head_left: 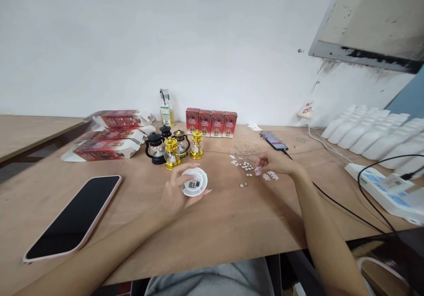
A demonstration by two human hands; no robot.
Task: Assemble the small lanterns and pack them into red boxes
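Note:
My left hand [172, 193] is closed around a white round plastic base [201, 185], whose recessed middle shows small metal contacts and a dark part. A thumb or finger rests over that recess. To the right, my right hand [273, 162] pinches a small pale pinkish-white piece [257, 171] just above the table. Beside it lie several button cells [247, 166], thin wires [247, 151] and small white flat pieces [271, 176]. Beyond my left hand stand several mini lanterns, among them a black one [155, 149] and two gold ones [171, 155].
Red printed boxes [212, 123] stand by the wall; open ones [106, 149] lie at left. A large phone [73, 218] rests front left, a smaller one [274, 141] back right. A bottle [167, 112], power strip [380, 190], cables and white bulky objects [367, 132] also occupy the table.

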